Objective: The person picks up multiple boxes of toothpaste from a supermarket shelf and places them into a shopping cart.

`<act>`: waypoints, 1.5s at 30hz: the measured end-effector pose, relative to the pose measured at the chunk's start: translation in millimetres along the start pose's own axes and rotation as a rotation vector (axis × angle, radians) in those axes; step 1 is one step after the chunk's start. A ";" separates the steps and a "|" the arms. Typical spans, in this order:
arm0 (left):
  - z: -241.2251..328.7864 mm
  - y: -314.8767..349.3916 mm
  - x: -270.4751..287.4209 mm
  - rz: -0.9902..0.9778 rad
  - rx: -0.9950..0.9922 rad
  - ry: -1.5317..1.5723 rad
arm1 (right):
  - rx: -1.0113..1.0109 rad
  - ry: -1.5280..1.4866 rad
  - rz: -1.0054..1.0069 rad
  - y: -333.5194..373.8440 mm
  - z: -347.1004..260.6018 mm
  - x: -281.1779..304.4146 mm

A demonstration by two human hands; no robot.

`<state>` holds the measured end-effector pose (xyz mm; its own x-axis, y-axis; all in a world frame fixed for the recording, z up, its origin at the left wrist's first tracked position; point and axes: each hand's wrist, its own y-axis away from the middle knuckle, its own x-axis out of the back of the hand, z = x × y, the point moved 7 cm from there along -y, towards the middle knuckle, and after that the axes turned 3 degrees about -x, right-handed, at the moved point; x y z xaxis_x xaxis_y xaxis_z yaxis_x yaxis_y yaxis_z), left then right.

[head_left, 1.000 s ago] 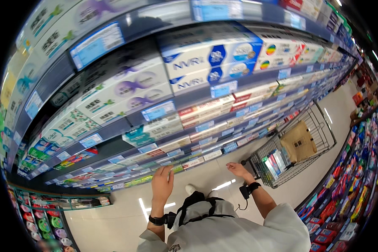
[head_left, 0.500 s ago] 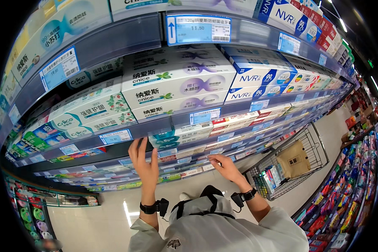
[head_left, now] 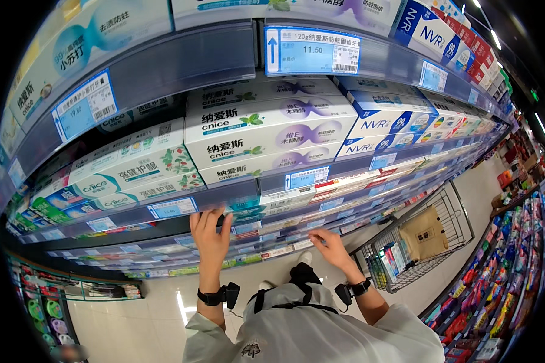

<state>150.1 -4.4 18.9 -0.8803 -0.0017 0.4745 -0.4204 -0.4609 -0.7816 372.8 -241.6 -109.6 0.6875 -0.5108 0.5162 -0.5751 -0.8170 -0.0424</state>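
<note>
My left hand (head_left: 211, 239) is raised to the front edge of a shelf, just under a blue price label (head_left: 172, 208). Its fingers reach into the gap below, thumb held apart, and nothing shows in its grasp. Close to its thumb lie teal-and-white toothpaste boxes (head_left: 248, 213) on the lower shelf. My right hand (head_left: 331, 247) hovers in front of the lower shelves, fingers loosely bent and apart, with nothing in it. Above my hands stand stacked white toothpaste boxes with purple shapes (head_left: 272, 130), white boxes with red berries (head_left: 136, 169) and blue-and-white boxes (head_left: 384, 124).
A wire shopping cart (head_left: 369, 266) stands on the right, holding a tan bag (head_left: 425, 235) and several boxes (head_left: 395, 260). Beyond it runs a shelf of colourful packages (head_left: 496, 278). At lower left is a rack with green bottles (head_left: 35, 308). Pale glossy floor (head_left: 127, 320) lies below.
The shelves appear nearer and shifted slightly right and down in the view. My left fingers have bent more at the shelf edge; my right hand has moved slightly down and right.
</note>
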 end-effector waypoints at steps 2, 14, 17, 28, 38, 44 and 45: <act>0.1 -1.5 -0.6 -0.003 -0.003 0.003 | 0.028 -0.026 0.014 -0.5 0.2 -0.8; -1.8 2.4 -4.3 -0.049 -0.077 -0.038 | 0.034 -0.033 0.000 -3.5 -14.2 8.6; -1.3 2.4 -4.8 -0.041 -0.093 -0.028 | 0.018 -0.031 -0.012 -3.3 -8.2 6.7; -2.3 5.1 -5.9 -0.057 -0.006 0.022 | 0.060 -0.054 -0.016 -2.7 -5.2 -2.9; -3.6 14.8 -4.4 0.003 -0.007 0.137 | 0.248 -0.007 0.160 -8.8 -65.4 23.3; 1.1 17.6 -1.3 0.048 -0.108 0.200 | 0.619 0.432 0.445 -17.2 -155.7 50.0; 1.8 18.3 -1.0 0.055 -0.116 0.198 | 0.652 0.507 0.439 -20.6 -165.6 48.1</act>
<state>143.7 -14.4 4.8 -0.9238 0.1550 0.3500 -0.3828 -0.3598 -0.8509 344.3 -204.9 57.8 0.1041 -0.7572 0.6448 -0.2694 -0.6456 -0.7146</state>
